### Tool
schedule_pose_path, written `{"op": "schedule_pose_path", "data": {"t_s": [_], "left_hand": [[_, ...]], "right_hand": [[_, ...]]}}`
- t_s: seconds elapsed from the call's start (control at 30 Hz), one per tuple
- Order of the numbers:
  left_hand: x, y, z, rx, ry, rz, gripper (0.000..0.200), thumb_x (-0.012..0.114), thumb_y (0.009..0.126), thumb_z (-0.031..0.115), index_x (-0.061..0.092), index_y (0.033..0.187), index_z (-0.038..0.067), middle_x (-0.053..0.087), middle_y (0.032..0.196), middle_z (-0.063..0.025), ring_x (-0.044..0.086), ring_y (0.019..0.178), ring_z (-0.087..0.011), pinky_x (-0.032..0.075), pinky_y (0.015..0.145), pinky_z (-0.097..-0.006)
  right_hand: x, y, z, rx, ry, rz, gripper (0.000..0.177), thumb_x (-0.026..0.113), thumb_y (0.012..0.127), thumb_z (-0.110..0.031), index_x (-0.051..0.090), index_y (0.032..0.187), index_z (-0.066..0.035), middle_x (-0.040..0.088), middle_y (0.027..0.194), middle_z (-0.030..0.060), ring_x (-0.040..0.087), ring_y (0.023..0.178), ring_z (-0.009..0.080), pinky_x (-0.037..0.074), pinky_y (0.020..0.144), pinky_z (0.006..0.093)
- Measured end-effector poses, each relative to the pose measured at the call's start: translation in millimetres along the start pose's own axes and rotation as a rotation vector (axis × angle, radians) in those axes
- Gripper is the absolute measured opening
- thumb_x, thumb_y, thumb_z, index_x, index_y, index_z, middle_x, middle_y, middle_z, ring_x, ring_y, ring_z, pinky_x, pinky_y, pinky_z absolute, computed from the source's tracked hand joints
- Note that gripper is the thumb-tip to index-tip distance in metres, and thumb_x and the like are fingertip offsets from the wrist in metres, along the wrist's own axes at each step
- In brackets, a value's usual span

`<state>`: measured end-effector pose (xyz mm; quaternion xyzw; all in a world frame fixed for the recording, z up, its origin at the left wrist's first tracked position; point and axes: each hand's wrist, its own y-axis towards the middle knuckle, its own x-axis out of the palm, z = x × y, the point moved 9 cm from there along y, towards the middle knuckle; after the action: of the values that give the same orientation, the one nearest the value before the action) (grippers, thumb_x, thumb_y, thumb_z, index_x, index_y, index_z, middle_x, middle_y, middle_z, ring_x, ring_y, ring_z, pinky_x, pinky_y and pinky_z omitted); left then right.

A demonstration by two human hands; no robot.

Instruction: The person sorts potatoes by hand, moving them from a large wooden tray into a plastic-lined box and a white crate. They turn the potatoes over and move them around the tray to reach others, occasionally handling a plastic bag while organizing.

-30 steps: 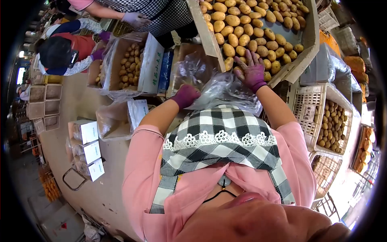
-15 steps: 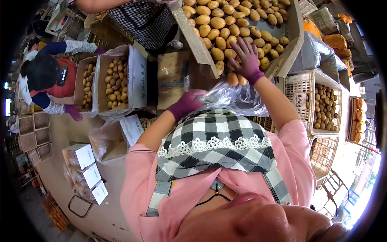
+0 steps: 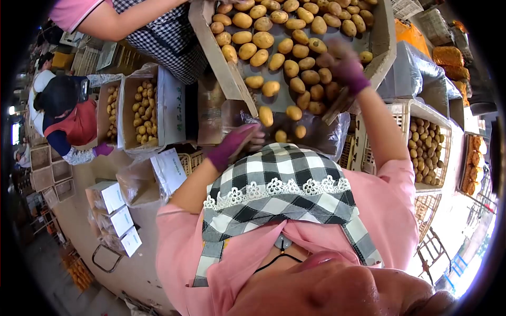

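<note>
Many potatoes [image 3: 300,51] lie on a grey tray with wooden sides [image 3: 221,58]. Several are at its narrow open end or dropping past it, above a clear plastic bag [image 3: 337,138]. My right hand [image 3: 345,66], in a purple glove, is over the tray's right part beside the potatoes; its fingers are smeared by motion. My left hand [image 3: 237,145], also gloved in purple, is below the tray's left corner, near the bag's left side. Its fingers are partly curled, and what they may hold is hidden.
At the left, a co-worker [image 3: 66,108] stands by boxes of potatoes [image 3: 163,116]. Another person's arm [image 3: 124,20] reaches in at the top. A crate [image 3: 443,131] with potatoes stands at the right. White boxes [image 3: 120,221] are at lower left.
Potatoes have spread towards the tray's open end, and some are dropping off it. My right hand has moved right and up; my left hand has shifted slightly left. The other person's arm reaches in further.
</note>
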<state>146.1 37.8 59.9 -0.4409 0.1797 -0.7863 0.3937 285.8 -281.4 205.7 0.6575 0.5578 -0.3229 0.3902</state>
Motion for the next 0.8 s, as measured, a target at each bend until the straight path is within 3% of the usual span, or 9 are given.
{"op": "schedule_pose_path", "data": {"t_s": [0.07, 0.17, 0.3, 0.4, 0.47, 0.53, 0.63, 0.67, 0.8], "left_hand": [[29, 22, -11, -0.057, -0.191, 0.041, 0.079, 0.054, 0.085, 0.055, 0.026, 0.136, 0.001, 0.042, 0.129, -0.0212, 0.049, 0.113, -0.0326, 0.044, 0.097, -0.0426], [48, 69, -12, -0.050, -0.619, -0.078, 0.098, 0.055, 0.074, 0.067, 0.019, 0.137, 0.001, 0.034, 0.133, -0.0250, 0.042, 0.120, -0.0378, 0.039, 0.102, -0.0465], [58, 95, -9, 0.002, -0.910, -0.155, 0.100, 0.056, 0.071, 0.072, 0.024, 0.136, 0.003, 0.037, 0.132, -0.0217, 0.040, 0.121, -0.0369, 0.037, 0.102, -0.0493], [67, 74, 8, 0.134, -0.706, -0.147, 0.089, 0.049, 0.075, 0.073, 0.030, 0.135, 0.010, 0.040, 0.133, -0.0118, 0.040, 0.122, -0.0318, 0.037, 0.101, -0.0493], [58, 66, 8, 0.185, -0.588, -0.085, 0.086, 0.046, 0.075, 0.074, 0.031, 0.135, 0.014, 0.041, 0.133, -0.0073, 0.041, 0.122, -0.0284, 0.039, 0.099, -0.0477], [60, 74, 1, 0.144, -0.682, -0.154, 0.080, 0.038, 0.078, 0.075, 0.034, 0.135, 0.018, 0.042, 0.134, -0.0033, 0.044, 0.120, -0.0246, 0.042, 0.095, -0.0451], [66, 58, 7, 0.054, -0.633, 0.097, 0.074, 0.028, 0.085, 0.071, 0.033, 0.137, 0.018, 0.039, 0.139, -0.0051, 0.041, 0.126, -0.0253, 0.038, 0.099, -0.0456], [65, 62, 5, 0.072, -0.628, 0.047, 0.074, 0.029, 0.085, 0.071, 0.034, 0.136, 0.018, 0.040, 0.138, -0.0051, 0.041, 0.125, -0.0250, 0.039, 0.099, -0.0455], [40, 83, -19, 0.121, -0.585, -0.076, 0.078, 0.033, 0.080, 0.075, 0.034, 0.136, 0.020, 0.043, 0.136, -0.0043, 0.039, 0.127, -0.0228, 0.030, 0.103, -0.0475]], "right_hand": [[-23, 30, 55, 0.348, -0.065, 0.268, 0.068, 0.060, 0.080, -0.043, 0.035, 0.138, -0.017, 0.037, 0.137, 0.0194, 0.039, 0.125, 0.0362, 0.033, 0.103, 0.0420], [19, 30, 10, 0.720, -0.351, 0.009, 0.066, 0.038, 0.088, -0.050, 0.025, 0.143, -0.015, 0.023, 0.147, 0.0172, 0.025, 0.134, 0.0351, 0.015, 0.106, 0.0610], [122, 8, -105, 0.042, -0.757, -0.197, 0.062, 0.034, 0.088, -0.054, 0.038, 0.138, -0.017, 0.028, 0.147, 0.0076, 0.023, 0.136, 0.0306, 0.013, 0.098, 0.0713], [162, -93, -135, -0.558, -0.509, -0.377, 0.052, 0.046, 0.086, -0.041, 0.043, 0.133, -0.017, 0.033, 0.144, 0.0099, 0.028, 0.134, 0.0299, 0.012, 0.102, 0.0674], [138, -115, -135, -0.585, -0.398, -0.338, 0.050, 0.049, 0.084, -0.032, 0.044, 0.130, -0.014, 0.039, 0.139, 0.0106, 0.041, 0.125, 0.0243, 0.025, 0.105, 0.0498], [120, -100, -114, -0.221, -0.256, -0.482, 0.053, 0.054, 0.082, -0.030, 0.044, 0.131, -0.014, 0.046, 0.134, 0.0112, 0.053, 0.111, 0.0254, 0.039, 0.095, 0.0406], [155, -98, -144, -0.345, -0.257, -0.657, 0.043, 0.050, 0.083, -0.023, 0.048, 0.124, -0.011, 0.053, 0.121, 0.0116, 0.061, 0.097, 0.0272, 0.050, 0.068, 0.0433], [174, -94, -144, -0.390, -0.293, -0.496, 0.036, 0.049, 0.084, -0.022, 0.053, 0.117, -0.010, 0.052, 0.122, 0.0123, 0.062, 0.094, 0.0270, 0.051, 0.064, 0.0434], [198, -79, -146, -0.357, -0.283, -0.611, 0.031, 0.052, 0.082, -0.024, 0.057, 0.107, -0.008, 0.057, 0.112, 0.0132, 0.063, 0.091, 0.0303, 0.051, 0.070, 0.0415]]}}
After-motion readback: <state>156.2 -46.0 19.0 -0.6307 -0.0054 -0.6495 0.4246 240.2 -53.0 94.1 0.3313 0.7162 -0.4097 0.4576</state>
